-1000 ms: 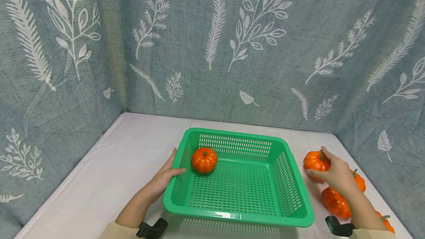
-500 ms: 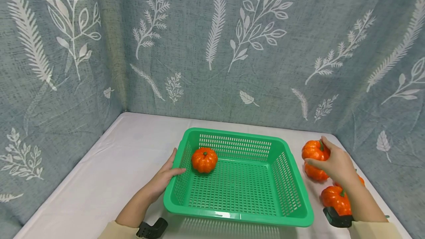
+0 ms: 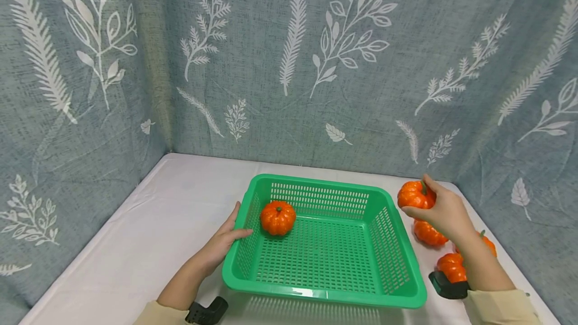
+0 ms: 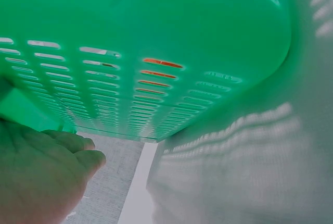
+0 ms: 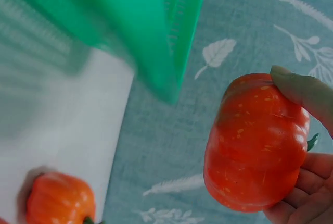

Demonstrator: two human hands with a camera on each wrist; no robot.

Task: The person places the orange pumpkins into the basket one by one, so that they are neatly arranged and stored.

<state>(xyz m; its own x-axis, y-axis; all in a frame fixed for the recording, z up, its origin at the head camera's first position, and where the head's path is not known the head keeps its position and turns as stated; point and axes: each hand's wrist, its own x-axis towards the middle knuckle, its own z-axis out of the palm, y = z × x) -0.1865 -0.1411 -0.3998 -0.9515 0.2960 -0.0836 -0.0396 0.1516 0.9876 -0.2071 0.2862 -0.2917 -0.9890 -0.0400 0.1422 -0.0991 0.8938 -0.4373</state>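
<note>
My left hand (image 3: 219,245) grips the left side of a green plastic basket (image 3: 325,297), the thumb over its rim and the other fingers outside. One orange toy pumpkin (image 3: 278,218) sits inside at the basket's left end. With my right hand (image 3: 448,213) I hold another pumpkin (image 3: 412,194), raised beside the basket's right rear corner. The right wrist view shows that pumpkin (image 5: 255,146) between thumb and fingers, its green stem toward the palm. Orange glimpses appear through the basket's slots in the left wrist view.
Right of the basket, on the white-covered table (image 3: 135,245), lie more pumpkins: one (image 3: 429,233) below the raised one, one (image 3: 451,267) nearer the front, and one (image 3: 488,246) partly behind my right forearm. A leaf-patterned grey-blue curtain (image 3: 266,64) encloses the back and sides.
My right hand has lifted its pumpkin up and moved left toward the basket, uncovering another pumpkin beneath. The left hand and basket stay in place.
</note>
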